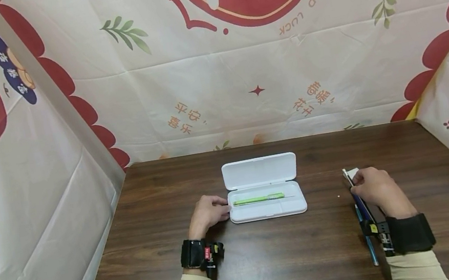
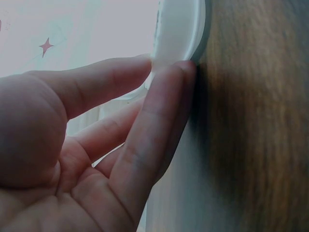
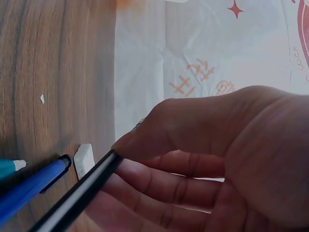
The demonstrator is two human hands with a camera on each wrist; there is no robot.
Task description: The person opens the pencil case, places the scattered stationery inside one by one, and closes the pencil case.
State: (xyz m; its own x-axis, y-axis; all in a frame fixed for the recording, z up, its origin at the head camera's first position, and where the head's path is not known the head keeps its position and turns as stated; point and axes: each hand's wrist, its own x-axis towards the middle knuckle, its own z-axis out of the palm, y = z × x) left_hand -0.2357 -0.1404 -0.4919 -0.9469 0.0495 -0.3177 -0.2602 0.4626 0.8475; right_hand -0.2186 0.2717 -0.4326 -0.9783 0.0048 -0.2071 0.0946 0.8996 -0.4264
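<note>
A white pencil case (image 1: 267,209) lies with its lid (image 1: 259,171) raised behind it. Inside rests a light green pen (image 1: 258,199). My left hand (image 1: 210,210) pinches the case's left end; the left wrist view shows thumb and fingers on its rim (image 2: 181,29). On the right, my right hand (image 1: 377,186) pinches a slim black pencil (image 3: 79,195) between thumb and fingers, its far end hidden by the thumb in the right wrist view. Beside it lie a blue pen (image 3: 36,186), a teal pen (image 3: 9,166) and a white eraser (image 3: 84,159).
The brown wooden table (image 1: 148,187) bears a tiny white scrap (image 1: 338,196) between the case and the right hand. Printed white cloth (image 1: 218,76) hangs along the back and both sides.
</note>
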